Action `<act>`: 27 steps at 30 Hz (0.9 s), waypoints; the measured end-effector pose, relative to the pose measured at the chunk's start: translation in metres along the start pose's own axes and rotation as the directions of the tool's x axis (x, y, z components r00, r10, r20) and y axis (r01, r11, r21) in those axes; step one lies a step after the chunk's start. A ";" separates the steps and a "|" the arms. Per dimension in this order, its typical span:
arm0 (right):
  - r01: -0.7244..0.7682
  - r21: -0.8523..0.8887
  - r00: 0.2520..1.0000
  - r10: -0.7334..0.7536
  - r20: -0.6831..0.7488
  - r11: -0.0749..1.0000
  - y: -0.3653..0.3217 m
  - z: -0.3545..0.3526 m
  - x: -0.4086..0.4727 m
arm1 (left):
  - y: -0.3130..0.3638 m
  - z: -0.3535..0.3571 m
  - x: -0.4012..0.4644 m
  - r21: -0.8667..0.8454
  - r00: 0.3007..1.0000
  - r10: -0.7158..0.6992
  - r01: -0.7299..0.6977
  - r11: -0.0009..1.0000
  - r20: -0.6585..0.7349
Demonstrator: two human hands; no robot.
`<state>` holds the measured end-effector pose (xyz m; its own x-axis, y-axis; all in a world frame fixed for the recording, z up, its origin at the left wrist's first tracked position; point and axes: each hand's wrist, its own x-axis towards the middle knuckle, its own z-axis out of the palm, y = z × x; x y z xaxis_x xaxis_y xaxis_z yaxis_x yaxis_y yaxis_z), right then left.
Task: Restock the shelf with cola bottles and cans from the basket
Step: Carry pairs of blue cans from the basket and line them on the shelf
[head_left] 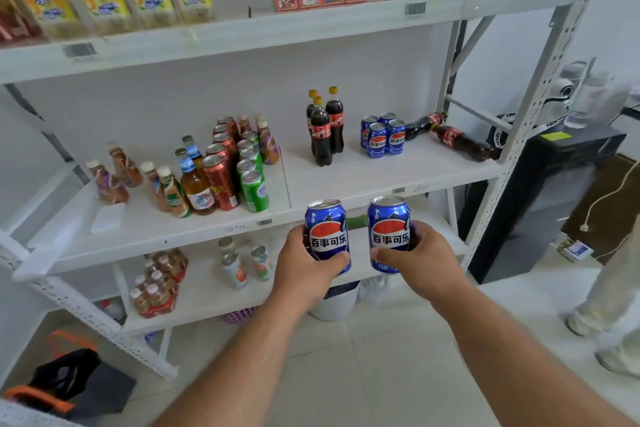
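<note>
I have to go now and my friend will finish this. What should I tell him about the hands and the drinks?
Left hand: holding one blue cola can, upright.
Right hand: holding a second blue can, upright.
Both are in front of the middle shelf, not yet set down.
Done: blue cans on the shelf grouped together; three cola bottles standing beside them.
Left: place these two cans with the group. Two bottles lying on their sides at the right end probably need standing up. The basket is not clearly in view.
</note>
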<state>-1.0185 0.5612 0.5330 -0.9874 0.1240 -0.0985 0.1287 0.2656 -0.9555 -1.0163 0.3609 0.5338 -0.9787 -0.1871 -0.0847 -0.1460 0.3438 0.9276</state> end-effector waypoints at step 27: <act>-0.069 -0.065 0.998 0.069 0.009 0.996 0.017 -0.075 0.182 | 0.035 0.127 0.159 -0.066 0.998 -0.029 0.033 0.997 0.060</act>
<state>-1.1895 0.6601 0.5199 -0.9769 0.1331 -0.1671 0.2018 0.3181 -0.9263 -1.1950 0.4599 0.5065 -0.9809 -0.1414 -0.1333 -0.1683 0.2756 0.9464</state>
